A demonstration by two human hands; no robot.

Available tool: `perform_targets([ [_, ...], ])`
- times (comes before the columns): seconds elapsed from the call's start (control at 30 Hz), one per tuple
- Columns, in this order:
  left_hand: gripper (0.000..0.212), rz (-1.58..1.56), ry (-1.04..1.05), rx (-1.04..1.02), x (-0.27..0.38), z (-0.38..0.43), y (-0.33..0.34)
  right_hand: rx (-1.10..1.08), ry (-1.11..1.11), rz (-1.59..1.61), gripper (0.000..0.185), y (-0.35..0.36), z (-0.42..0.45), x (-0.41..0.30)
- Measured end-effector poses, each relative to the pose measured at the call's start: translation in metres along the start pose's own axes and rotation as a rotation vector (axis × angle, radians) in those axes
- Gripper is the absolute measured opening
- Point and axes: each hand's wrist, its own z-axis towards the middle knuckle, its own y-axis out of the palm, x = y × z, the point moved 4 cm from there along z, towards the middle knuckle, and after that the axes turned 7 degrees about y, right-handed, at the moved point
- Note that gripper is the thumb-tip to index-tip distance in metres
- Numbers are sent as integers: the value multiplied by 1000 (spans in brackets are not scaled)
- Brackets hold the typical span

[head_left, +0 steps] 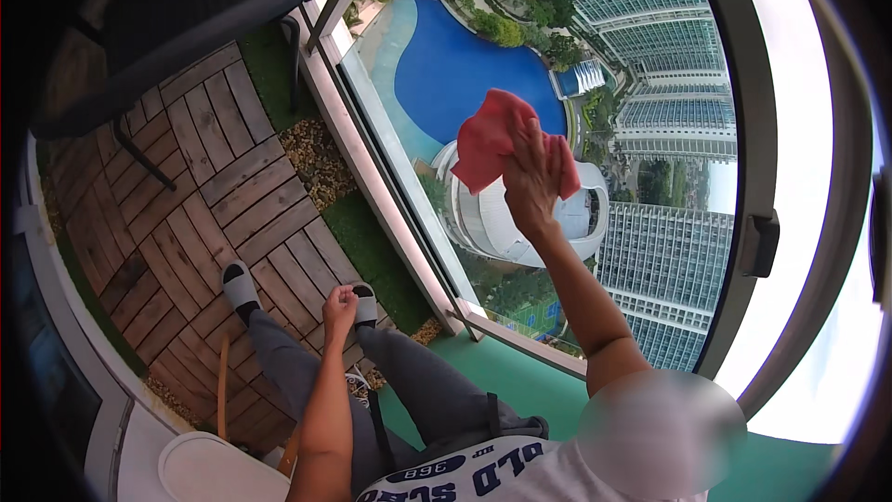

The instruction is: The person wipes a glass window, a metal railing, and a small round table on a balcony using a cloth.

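Note:
A pink cloth (488,143) lies against the glass pane (481,70) of a balcony window. My right hand (531,181) is laid over the cloth with its fingers extended, holding it to the pane; part of the cloth bunches out beyond the fingers on the right. Lower down, my left hand (340,308) hangs above the wooden deck tiles (258,202), close in view to my slippered foot. Its fingers are curled in, and no object shows in it.
A dark chair (188,7) stands at the upper left. The window's metal frame (397,223) runs beside artificial grass (369,251) and pebbles (317,160). A dark window handle (761,245) sticks out at the right. A white rounded surface (209,467) is at the lower left.

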Motion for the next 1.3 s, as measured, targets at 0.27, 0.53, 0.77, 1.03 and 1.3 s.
perform_targets([
  [0.27,19,73,127,128,46,-30,-57,544,221,-311,25,-126,198,29],
  [0.53,19,128,220,129,127,-57,-120,50,-172,93,24,77,210,-26],
  [0.77,29,-237,262,88,254,-46,-189,-245,204,451,22,-119,183,-90],
  [1.03,59,-243,766,-122,517,-56,-253,-804,507,2144,46,-298,182,-160],
  [1.3,29,-1141,365,-585,593,-14,-281,-653,565,2831,50,-270,242,-174],
])
